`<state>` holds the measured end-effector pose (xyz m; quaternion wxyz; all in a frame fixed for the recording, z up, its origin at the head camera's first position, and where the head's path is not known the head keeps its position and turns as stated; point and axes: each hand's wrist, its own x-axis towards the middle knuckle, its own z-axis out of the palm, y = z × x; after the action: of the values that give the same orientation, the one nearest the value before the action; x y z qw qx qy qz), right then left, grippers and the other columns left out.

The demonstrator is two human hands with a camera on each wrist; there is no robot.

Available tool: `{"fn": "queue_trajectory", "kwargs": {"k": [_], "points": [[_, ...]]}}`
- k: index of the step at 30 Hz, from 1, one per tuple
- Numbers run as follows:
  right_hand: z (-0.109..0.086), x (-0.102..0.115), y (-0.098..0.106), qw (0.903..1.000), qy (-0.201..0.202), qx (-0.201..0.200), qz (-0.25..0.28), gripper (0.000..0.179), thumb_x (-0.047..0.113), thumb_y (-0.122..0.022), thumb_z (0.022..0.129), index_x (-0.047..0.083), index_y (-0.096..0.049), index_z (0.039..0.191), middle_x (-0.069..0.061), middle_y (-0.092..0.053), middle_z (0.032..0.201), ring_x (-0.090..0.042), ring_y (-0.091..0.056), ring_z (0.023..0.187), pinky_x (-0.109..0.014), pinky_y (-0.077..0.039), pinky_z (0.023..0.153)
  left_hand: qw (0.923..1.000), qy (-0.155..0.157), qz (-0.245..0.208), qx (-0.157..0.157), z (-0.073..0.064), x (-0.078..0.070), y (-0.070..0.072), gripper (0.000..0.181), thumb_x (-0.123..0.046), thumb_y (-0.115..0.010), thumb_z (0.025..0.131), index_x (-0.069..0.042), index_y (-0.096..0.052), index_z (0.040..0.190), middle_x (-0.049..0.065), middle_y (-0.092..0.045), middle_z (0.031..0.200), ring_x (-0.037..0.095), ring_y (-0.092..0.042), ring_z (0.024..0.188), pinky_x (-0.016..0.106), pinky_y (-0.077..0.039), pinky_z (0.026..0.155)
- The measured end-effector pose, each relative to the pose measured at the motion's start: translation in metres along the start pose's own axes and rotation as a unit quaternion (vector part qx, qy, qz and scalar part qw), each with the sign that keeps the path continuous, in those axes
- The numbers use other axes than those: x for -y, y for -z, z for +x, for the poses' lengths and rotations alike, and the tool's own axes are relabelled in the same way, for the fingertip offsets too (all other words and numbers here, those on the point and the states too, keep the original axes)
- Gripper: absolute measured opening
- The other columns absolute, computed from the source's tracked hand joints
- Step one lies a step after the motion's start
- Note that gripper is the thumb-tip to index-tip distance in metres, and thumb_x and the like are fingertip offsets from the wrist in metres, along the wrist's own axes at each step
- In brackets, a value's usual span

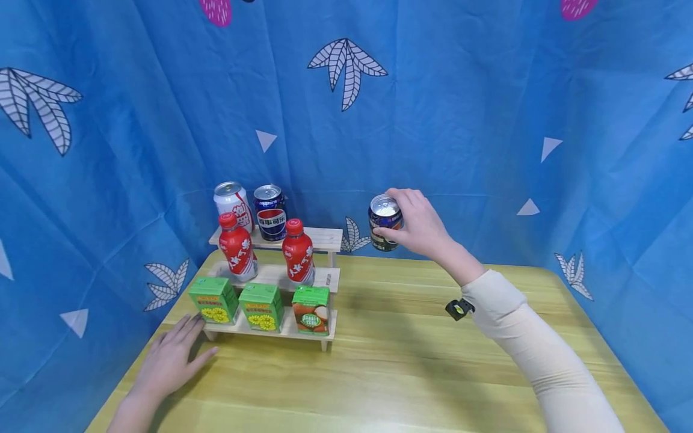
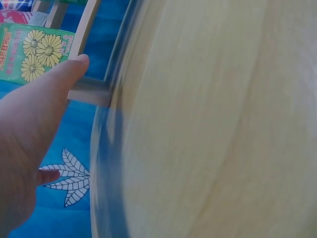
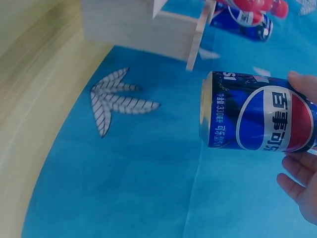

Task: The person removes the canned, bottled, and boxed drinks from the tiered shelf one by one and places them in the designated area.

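My right hand [image 1: 419, 225] grips a dark blue cola can [image 1: 383, 224] in the air, right of the shelf's top tier; the right wrist view shows its round red, white and blue logo [image 3: 275, 119]. My left hand [image 1: 170, 355] lies with fingers extended at the shelf's front left corner, beside a green drink carton [image 1: 215, 300] with yellow flowers. The three-tier wooden shelf [image 1: 319, 239] carries a white can [image 1: 234, 204] and another blue cola can [image 1: 270, 213] on top. Two red bottles [image 1: 236, 249] stand on its middle tier.
On the bottom tier are a second flowered carton [image 1: 262, 308] and a green carton with a brown fruit picture [image 1: 311, 311]. Blue curtain [image 1: 460, 120] hangs behind and at both sides of the wooden table [image 1: 390, 361]. A black wrist device [image 1: 459, 309] sits at my right cuff.
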<state>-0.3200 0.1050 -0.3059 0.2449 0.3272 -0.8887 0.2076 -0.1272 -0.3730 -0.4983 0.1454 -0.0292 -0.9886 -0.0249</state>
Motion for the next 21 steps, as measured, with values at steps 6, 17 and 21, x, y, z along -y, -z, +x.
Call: {"fn": "queue_trajectory", "kwargs": {"k": [6,17,21], "points": [[-0.023,-0.023,0.009,0.9993,-0.032,-0.013,0.012,0.072,0.039,-0.081,0.078,0.006,-0.048,0.133,-0.020,-0.054,0.129,-0.038,-0.048,0.120,-0.057,-0.043,0.100,1.0000,0.002,-0.003,0.001,0.000,-0.002,0.006,0.078,-0.059,-0.059,0.089,0.000,-0.050,0.139,0.022,-0.045,0.148,0.043,-0.040,0.137,0.071,-0.033,0.106],[-0.064,-0.053,0.016,0.9965,-0.084,0.000,-0.005,0.071,0.036,-0.080,0.080,0.004,-0.047,0.134,-0.022,-0.053,0.127,-0.040,-0.046,0.117,-0.061,-0.042,0.094,1.0000,0.006,-0.004,0.000,-0.001,-0.001,0.001,0.079,-0.060,-0.058,0.089,0.000,-0.049,0.140,0.022,-0.044,0.149,0.043,-0.039,0.137,0.071,-0.032,0.106],[-0.078,-0.062,0.015,0.9952,-0.097,0.003,-0.015,0.072,0.036,-0.080,0.080,0.004,-0.046,0.135,-0.023,-0.053,0.128,-0.041,-0.045,0.119,-0.062,-0.042,0.095,0.9999,0.010,-0.004,0.006,0.000,-0.002,0.001,0.080,-0.061,-0.057,0.089,-0.001,-0.048,0.141,0.021,-0.043,0.150,0.043,-0.038,0.138,0.071,-0.032,0.107]]}}
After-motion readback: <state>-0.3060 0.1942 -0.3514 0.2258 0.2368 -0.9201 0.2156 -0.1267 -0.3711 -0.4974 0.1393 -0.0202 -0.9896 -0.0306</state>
